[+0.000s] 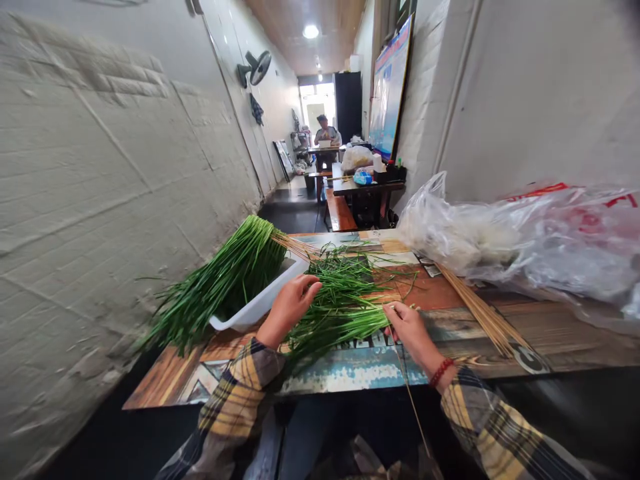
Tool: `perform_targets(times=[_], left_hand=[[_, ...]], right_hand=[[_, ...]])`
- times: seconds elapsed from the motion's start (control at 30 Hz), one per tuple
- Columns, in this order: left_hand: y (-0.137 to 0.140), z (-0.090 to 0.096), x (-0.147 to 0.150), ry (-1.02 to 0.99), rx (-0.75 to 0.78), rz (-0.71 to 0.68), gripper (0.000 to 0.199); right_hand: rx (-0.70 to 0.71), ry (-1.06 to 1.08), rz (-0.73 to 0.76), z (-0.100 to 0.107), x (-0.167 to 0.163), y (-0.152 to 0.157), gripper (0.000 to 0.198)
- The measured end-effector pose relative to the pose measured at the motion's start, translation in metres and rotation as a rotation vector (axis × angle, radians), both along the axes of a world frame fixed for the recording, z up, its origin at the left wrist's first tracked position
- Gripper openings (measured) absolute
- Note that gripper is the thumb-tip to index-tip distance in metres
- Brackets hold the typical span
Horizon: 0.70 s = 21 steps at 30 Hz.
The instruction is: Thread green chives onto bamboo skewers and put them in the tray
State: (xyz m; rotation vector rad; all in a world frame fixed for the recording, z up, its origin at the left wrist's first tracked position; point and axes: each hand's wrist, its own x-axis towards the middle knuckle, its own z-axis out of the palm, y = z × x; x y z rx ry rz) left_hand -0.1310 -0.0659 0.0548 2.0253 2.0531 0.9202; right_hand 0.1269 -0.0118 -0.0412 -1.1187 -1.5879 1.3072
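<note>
My right hand (pixel 409 333) is closed, its thumb and fingers pinching a thin bamboo skewer (pixel 411 399) that slants down past the table's front edge. Its fingertips are at the pale ends of a loose bunch of chives (pixel 350 327). My left hand (pixel 294 303) is over the left side of the chives, fingers loosely bent, with nothing visible in it. Behind both hands lies a darker heap of loose chives (pixel 345 270). To the left, a thick stack of skewered chives (pixel 235 267) rests on a white tray (pixel 260 303), skewer ends pointing right.
Bare bamboo skewers (pixel 480 310) lie at the right of the patterned table (pixel 345 377). Clear plastic bags (pixel 480 233) are behind them. A wall (pixel 125 173) runs along the left. Farther back are an orange bench (pixel 341 212), another table, and a seated person (pixel 327 131).
</note>
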Motion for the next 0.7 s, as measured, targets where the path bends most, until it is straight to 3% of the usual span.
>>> perform_targets(times=[0.17,0.37,0.53,0.7], left_hand=[[0.023,0.006,0.035,-0.008,0.031,-0.144,0.031],[0.055,-0.035,0.088,0.236,-0.07,-0.255,0.024],[0.062,-0.059,0.094,0.358,-0.054,-0.317,0.013],[0.068,-0.067,0.089,0.138,0.012,-0.316,0.009]], right_hand=[[-0.04,-0.001,-0.009,-0.003,0.005,0.005,0.033],[-0.042,-0.013,-0.016,-0.008,0.005,0.003,0.037],[-0.029,-0.048,0.003,-0.005,0.008,0.0,0.04],[-0.039,-0.025,-0.008,-0.005,0.007,0.004,0.041]])
